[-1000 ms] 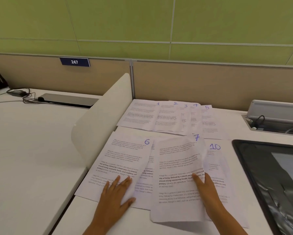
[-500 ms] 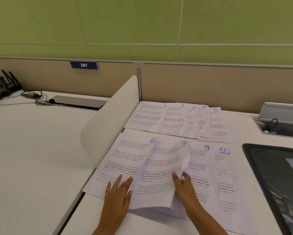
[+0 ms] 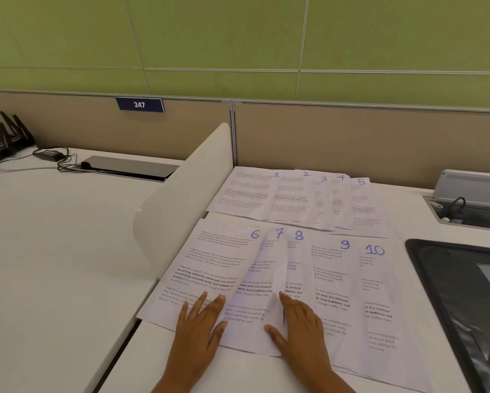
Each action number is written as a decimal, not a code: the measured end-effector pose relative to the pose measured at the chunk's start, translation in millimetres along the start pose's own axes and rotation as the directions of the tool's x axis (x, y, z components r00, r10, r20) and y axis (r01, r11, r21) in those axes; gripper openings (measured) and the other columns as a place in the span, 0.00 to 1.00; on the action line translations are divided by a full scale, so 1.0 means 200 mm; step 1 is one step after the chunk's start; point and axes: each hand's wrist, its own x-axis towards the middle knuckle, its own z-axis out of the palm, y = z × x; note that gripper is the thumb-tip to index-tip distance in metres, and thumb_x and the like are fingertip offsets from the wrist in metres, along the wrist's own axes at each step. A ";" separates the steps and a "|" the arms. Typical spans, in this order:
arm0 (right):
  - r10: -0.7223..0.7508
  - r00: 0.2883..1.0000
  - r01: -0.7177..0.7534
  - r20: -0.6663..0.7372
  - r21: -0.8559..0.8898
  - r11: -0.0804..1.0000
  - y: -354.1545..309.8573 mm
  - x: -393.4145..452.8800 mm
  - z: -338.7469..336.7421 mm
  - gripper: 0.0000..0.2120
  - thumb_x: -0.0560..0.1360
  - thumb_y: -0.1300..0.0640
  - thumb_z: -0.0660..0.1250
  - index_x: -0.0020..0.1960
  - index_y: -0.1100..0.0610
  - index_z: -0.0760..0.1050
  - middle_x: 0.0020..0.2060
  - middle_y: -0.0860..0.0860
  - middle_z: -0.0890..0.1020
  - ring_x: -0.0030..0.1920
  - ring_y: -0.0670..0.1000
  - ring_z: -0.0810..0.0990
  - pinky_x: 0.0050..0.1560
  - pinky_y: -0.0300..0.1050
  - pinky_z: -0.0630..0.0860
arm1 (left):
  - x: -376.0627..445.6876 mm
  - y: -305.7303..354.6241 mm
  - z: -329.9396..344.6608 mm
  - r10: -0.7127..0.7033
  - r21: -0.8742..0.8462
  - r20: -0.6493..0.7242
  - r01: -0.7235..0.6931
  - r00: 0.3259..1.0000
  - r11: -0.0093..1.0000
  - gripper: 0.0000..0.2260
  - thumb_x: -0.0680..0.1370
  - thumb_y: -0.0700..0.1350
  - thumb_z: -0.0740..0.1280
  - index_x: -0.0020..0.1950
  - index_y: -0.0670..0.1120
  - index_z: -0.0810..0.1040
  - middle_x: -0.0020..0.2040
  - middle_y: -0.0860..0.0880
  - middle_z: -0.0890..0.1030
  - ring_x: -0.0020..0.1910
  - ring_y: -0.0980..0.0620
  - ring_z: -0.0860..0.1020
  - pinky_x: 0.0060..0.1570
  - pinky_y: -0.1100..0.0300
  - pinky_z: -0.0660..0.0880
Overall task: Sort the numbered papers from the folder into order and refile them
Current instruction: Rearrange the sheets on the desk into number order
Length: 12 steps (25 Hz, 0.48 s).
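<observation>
Left hand [image 3: 199,321] spread flat on sheet 6 [image 3: 209,268], right hand [image 3: 300,324] flat on sheets 7 [image 3: 269,282] and 8 [image 3: 296,268], fanned row 6 to 10

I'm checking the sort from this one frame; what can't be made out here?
- White sheet numbered 7, head view: text mostly covered by sheet 6.
- Printed body text: too small and blurred to read.
- Black folder: cut off by the right edge.
- Right hand: hides text beneath.

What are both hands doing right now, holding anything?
Left hand: open, fingers flat on sheet 6, holding nothing.
Right hand: open, fingers flat on sheet 7, pressing it down.
</observation>
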 end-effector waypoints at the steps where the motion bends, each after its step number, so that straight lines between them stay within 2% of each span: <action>1: 0.010 1.000 -0.010 -0.001 -0.040 0.999 0.01 -0.01 0.02 0.41 0.69 0.27 0.40 0.75 0.48 0.57 0.70 0.40 0.66 0.70 0.43 0.56 0.68 0.40 0.55 | 0.00 0.00 0.00 0.011 0.006 0.008 -0.011 1.000 1.000 0.23 0.81 0.60 0.49 0.70 0.50 0.68 0.67 0.56 0.72 0.72 0.58 0.58 0.70 0.58 0.49; 3: 0.020 1.000 -0.019 0.020 -0.060 0.998 0.04 -0.02 0.04 0.36 0.75 0.30 0.41 0.70 0.51 0.68 0.62 0.42 0.76 0.64 0.44 0.64 0.64 0.38 0.63 | 0.00 -0.01 0.01 0.017 0.003 0.019 -0.017 1.000 1.000 0.25 0.79 0.62 0.52 0.69 0.50 0.69 0.67 0.56 0.73 0.71 0.55 0.61 0.70 0.57 0.49; 4: 0.006 1.000 -0.004 0.021 -0.079 0.997 0.04 -0.02 0.04 0.34 0.76 0.32 0.42 0.68 0.51 0.70 0.60 0.43 0.78 0.63 0.45 0.66 0.63 0.37 0.64 | -0.01 -0.01 0.01 0.017 0.004 0.028 -0.017 0.999 1.000 0.25 0.79 0.63 0.52 0.69 0.50 0.69 0.66 0.56 0.73 0.70 0.55 0.62 0.70 0.57 0.50; 6: 0.002 0.998 0.003 0.060 -0.087 0.996 0.05 -0.03 0.04 0.32 0.77 0.33 0.42 0.67 0.51 0.69 0.59 0.43 0.79 0.62 0.45 0.69 0.64 0.41 0.59 | -0.01 -0.01 0.01 0.016 0.015 0.065 -0.017 0.998 1.000 0.27 0.77 0.65 0.53 0.69 0.50 0.69 0.66 0.57 0.73 0.70 0.54 0.63 0.70 0.58 0.50; 9: 0.012 0.999 -0.005 0.052 -0.138 0.990 0.07 -0.05 0.04 0.32 0.76 0.32 0.44 0.67 0.50 0.69 0.61 0.44 0.78 0.62 0.47 0.75 0.69 0.41 0.49 | -0.01 0.00 0.00 0.031 0.066 0.142 -0.041 0.989 0.997 0.30 0.76 0.69 0.53 0.70 0.52 0.69 0.68 0.57 0.71 0.71 0.54 0.60 0.69 0.58 0.49; 12: 0.011 1.000 -0.005 0.028 -0.191 0.982 0.12 -0.07 0.05 0.34 0.75 0.30 0.45 0.67 0.50 0.71 0.63 0.45 0.77 0.65 0.46 0.69 0.70 0.43 0.48 | -0.01 0.00 -0.01 0.038 0.110 0.212 -0.062 0.976 0.992 0.33 0.74 0.71 0.53 0.72 0.53 0.65 0.70 0.59 0.67 0.73 0.56 0.54 0.69 0.57 0.48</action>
